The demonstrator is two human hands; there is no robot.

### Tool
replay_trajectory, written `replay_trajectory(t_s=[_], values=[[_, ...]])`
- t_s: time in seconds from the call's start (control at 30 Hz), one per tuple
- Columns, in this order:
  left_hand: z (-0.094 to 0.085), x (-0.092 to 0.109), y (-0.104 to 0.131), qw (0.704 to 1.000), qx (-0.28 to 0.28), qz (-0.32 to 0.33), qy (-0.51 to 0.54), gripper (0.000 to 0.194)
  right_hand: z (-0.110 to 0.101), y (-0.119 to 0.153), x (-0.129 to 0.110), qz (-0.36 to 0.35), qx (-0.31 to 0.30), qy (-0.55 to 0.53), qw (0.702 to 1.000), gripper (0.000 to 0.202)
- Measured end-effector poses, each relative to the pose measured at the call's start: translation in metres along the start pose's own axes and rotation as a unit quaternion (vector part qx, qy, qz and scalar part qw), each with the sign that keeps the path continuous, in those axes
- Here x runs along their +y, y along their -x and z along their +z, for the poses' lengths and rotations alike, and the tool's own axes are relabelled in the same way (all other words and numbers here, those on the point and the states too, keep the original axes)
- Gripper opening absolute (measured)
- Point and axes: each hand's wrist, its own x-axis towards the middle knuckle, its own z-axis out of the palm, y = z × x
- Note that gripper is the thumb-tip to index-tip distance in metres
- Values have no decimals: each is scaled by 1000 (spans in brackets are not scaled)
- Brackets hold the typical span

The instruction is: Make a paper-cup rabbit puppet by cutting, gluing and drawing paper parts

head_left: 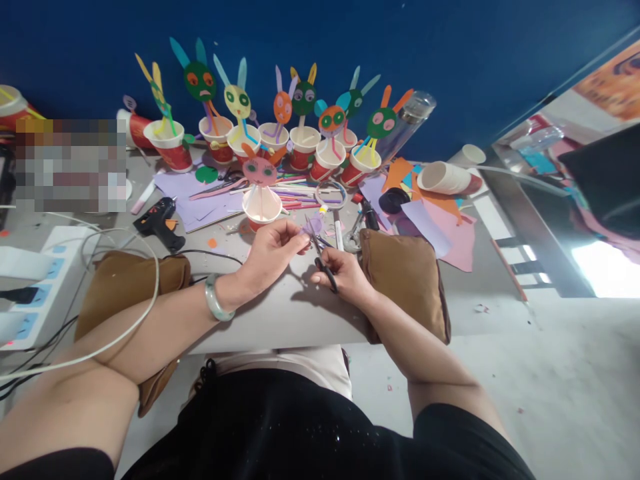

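Observation:
My right hand (345, 275) grips a pair of scissors (327, 268) by its black handles. The metal blades point up and away, slightly parted. My left hand (277, 250), its wrist in a jade-coloured bangle, pinches a small piece of purple paper (315, 226) beside the blades; the fingers hide part of it. Just beyond the left hand stands a red and white paper cup (261, 205) holding a pink paper face (260, 172) with orange ears. A white marker (338, 230) lies past the scissors.
Several paper cups with colourful rabbit-like faces (199, 81) line the blue wall. A black glue gun (160, 223) and a power strip (55, 280) lie to the left. Brown cushions (407, 280) flank my arms. Stacked cups (445, 179) and coloured paper (453, 237) lie to the right.

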Motion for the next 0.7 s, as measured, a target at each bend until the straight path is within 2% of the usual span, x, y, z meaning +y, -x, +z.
replay_trajectory(t_s=[0.7], values=[[0,-2,0,1000,-2,13,0,17,0,-1,1,-14,-1,4,1000,68]])
